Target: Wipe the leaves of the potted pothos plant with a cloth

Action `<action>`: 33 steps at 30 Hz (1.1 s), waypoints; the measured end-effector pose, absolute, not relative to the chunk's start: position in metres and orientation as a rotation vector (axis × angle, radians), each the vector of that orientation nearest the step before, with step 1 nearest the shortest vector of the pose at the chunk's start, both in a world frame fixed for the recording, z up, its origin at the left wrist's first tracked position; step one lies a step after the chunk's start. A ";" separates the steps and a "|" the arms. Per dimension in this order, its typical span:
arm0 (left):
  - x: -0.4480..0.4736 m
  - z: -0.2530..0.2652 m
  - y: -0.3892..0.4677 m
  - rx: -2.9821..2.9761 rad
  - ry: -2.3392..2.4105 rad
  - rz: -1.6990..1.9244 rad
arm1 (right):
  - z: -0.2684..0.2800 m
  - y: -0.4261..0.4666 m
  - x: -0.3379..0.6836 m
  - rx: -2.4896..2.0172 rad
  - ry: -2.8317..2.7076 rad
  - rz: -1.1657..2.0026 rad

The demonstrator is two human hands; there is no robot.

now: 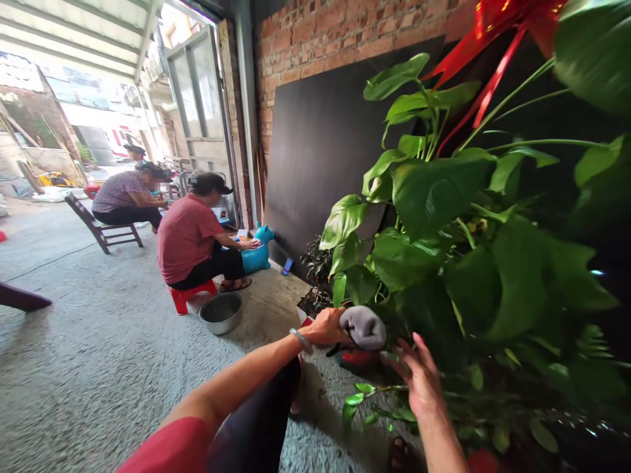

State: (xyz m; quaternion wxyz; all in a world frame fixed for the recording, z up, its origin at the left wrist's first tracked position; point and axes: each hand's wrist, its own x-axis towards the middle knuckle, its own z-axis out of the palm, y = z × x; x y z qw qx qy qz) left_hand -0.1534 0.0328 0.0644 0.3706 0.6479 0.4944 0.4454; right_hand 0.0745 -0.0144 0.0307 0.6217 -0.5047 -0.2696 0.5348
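Note:
A bunched grey cloth (365, 327) is gripped in my left hand (329, 326), close to the lower leaves of a big potted plant (438, 190). A pale bangle circles that wrist. My right hand (418, 374) is beside the cloth, fingers apart and holding nothing, near the plant's stems. Whether its fingertips touch a stem I cannot tell. Below the cloth shows part of a red pot (359, 358). A low trailing sprig (367, 397) hangs over the floor between my arms.
A metal basin (221, 313) stands on the concrete floor behind a person on a red stool (192, 295). Beyond are a blue toy animal (261, 249) and another person by a wooden chair (106, 230). A dark board (320, 157) leans against the brick wall. A red ribbon (493, 52) hangs upper right.

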 end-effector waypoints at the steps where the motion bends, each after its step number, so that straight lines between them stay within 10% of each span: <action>1: -0.157 0.065 0.028 1.716 1.267 1.107 | 0.029 -0.014 0.077 -1.172 -0.617 1.237; 8: -0.157 0.112 0.060 1.747 1.310 1.539 | 0.031 -0.006 0.066 -1.184 -0.687 1.231; 15: -0.147 0.045 0.042 1.953 1.436 0.931 | 0.025 -0.009 0.081 -1.240 -0.684 1.212; 25: -0.099 0.064 0.081 2.104 1.497 1.000 | 0.004 0.004 0.092 -1.311 -0.878 1.133; 33: -0.155 0.033 0.010 2.077 1.344 0.528 | -0.109 -0.044 0.127 -1.710 -1.459 0.656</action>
